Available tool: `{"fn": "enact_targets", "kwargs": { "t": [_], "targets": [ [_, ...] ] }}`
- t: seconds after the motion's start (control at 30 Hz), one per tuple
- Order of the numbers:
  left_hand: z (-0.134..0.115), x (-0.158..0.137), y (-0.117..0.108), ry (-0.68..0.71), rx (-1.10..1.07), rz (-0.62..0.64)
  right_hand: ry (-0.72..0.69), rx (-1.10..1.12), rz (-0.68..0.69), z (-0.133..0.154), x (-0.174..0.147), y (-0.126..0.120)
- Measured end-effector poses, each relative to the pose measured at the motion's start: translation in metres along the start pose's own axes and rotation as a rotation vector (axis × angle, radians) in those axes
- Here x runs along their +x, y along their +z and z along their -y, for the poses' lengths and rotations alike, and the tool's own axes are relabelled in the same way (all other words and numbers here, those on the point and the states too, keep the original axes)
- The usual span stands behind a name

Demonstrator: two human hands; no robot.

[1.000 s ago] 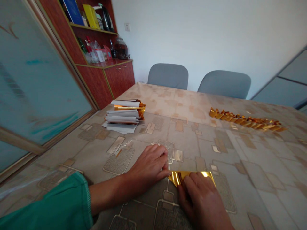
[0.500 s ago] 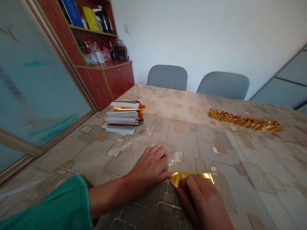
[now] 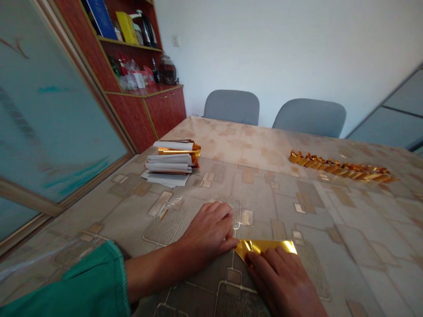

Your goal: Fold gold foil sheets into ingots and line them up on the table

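A piece of shiny gold foil paper (image 3: 268,245), folded with a slanted left end, lies on the patterned tablecloth in front of me. My left hand (image 3: 213,226) is closed, its fingers curled under, and the thumb tip holds the paper's pointed left corner. Bent fingers of my right hand (image 3: 280,273) press down over the paper's lower edge, hiding part of it; its thumb is hard to make out. Toward the back left is a stack of folded foil sheets (image 3: 172,158), grey-white outside with gold showing. A row of folded gold pieces (image 3: 342,168) lies at the right.
The table (image 3: 205,132) has a patterned cloth. Two grey chairs (image 3: 231,105) stand behind it against a white wall. A red-brown cabinet (image 3: 161,110) with bottles, a kettle and a glass jar is at the left, beside a frosted glass sliding door (image 3: 56,110).
My right hand's fingers have shifted slightly down and right along the foil paper, and more of its gold face shows. The left hand stays at the corner. The view has moved a little.
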State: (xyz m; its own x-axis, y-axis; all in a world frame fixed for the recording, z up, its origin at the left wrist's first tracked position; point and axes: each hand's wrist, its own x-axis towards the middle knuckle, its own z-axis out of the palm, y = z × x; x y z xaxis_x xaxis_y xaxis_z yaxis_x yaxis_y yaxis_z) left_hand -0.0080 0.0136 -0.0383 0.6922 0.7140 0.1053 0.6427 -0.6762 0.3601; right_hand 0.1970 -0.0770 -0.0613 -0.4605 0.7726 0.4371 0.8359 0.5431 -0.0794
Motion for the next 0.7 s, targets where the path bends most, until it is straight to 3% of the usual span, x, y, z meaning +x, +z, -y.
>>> {"fn": "enact_targets", "kwargs": {
  "t": [0.1,0.2,0.33,0.5,0.7],
  "targets": [
    [-0.002,-0.003,0.002,0.023,0.008,-0.061,-0.005,0.015,0.001,0.0,-0.001,0.0],
    [-0.011,-0.014,0.004,0.178,0.026,-0.128,0.005,0.039,-0.007,0.0,0.0,0.001],
    [-0.026,-0.036,0.006,0.339,0.005,-0.084,0.034,0.071,0.018,0.0,0.001,0.001],
    [-0.025,-0.049,0.009,0.373,0.079,-0.046,0.074,0.074,0.01,0.0,0.0,0.001],
    [-0.023,-0.045,0.008,0.319,0.095,0.047,0.044,0.031,-0.017,-0.002,-0.002,0.0]
  ]
}}
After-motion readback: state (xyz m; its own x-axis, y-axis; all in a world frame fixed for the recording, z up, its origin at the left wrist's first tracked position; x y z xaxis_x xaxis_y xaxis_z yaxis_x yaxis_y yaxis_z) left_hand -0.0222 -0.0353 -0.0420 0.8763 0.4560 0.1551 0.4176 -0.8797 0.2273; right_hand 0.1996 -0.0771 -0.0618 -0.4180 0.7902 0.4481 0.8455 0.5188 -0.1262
